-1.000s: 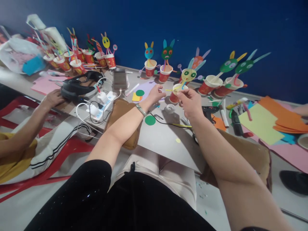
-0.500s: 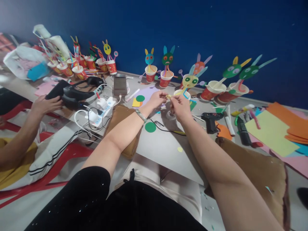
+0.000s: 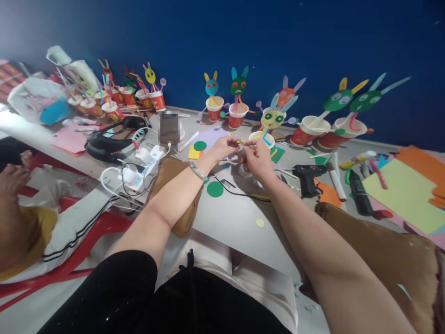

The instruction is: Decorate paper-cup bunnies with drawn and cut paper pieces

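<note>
Left hand [image 3: 225, 149] pinches the small yellow piece [image 3: 241, 143] between both hands, apparently steadying it for the right hand's [image 3: 259, 160] extended finger; right grip unclear. Yellow-faced cup figure [image 3: 273, 119] stands just beyond, presumably within reach.

The person's left grip [image 3: 227, 148] pinches a small yellow patterned piece [image 3: 240, 143] over the pale-grey desk [image 3: 236, 220], the right grip [image 3: 259, 159] alongside.

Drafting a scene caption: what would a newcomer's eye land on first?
Probably the colourful long-eared paper faces standing in red cups along the blue wall. Next, the left hand and right hand, close together mid-scene at a small yellow piece. Then the black glue gun, to the right of the hands.
</note>
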{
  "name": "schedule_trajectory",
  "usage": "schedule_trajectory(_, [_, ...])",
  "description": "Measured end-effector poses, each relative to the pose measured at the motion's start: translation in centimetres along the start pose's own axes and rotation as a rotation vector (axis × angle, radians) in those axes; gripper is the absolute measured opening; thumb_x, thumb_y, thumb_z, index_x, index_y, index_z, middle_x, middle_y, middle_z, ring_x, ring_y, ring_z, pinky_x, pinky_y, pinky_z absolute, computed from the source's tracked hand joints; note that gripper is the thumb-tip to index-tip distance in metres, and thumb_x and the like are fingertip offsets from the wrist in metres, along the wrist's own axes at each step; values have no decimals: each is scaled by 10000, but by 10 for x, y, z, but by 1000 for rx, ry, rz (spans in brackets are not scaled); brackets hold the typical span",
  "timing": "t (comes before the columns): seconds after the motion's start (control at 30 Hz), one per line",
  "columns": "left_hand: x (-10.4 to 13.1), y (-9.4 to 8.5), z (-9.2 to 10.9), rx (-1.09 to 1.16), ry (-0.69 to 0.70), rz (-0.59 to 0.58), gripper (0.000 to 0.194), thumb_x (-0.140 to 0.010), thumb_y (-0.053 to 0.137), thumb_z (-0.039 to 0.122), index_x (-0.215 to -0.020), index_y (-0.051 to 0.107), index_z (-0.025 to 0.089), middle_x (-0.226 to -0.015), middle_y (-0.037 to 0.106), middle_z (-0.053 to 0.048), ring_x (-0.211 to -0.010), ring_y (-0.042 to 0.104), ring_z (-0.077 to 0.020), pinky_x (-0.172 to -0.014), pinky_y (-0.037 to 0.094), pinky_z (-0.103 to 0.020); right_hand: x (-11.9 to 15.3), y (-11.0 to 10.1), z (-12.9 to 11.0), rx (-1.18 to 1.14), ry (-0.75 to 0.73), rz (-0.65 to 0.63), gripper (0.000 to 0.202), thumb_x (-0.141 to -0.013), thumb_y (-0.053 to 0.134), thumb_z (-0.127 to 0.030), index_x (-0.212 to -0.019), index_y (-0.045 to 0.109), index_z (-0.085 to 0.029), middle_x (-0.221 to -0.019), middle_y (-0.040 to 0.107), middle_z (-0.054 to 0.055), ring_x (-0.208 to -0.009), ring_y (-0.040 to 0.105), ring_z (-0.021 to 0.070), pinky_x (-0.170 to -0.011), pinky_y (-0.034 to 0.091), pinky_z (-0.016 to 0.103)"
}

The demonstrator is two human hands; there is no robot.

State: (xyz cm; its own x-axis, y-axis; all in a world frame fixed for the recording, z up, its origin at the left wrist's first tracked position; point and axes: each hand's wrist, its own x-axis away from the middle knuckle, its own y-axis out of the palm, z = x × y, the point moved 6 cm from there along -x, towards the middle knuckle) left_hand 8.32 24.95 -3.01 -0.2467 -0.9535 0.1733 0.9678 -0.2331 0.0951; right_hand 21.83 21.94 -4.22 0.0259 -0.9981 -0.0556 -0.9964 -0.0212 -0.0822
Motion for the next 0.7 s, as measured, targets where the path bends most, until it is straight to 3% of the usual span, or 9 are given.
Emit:
schedule_trajectory(0.33, [3,-1,1,-8,16,90,387,-641,637,-129,-900,652,159,-859,700,24,-817,651,-112,-854,517,-275,0,2,-1,78,-13,-41,295,-795,644,-261,-1051,502,-303,-532,589,-96,-373,463,154,-400,308,265])
schedule_trajectory(0.7, [8,1,4,-82,39,98,184,-809,751,1,-873,673,155,-732,653,55,-696,574,-90,-739,450,-252,-2,2,1,109,-35,-63,301,-825,707,-300,-1055,514,-304,-533,582,-95,-441,519,166,-456,330,276])
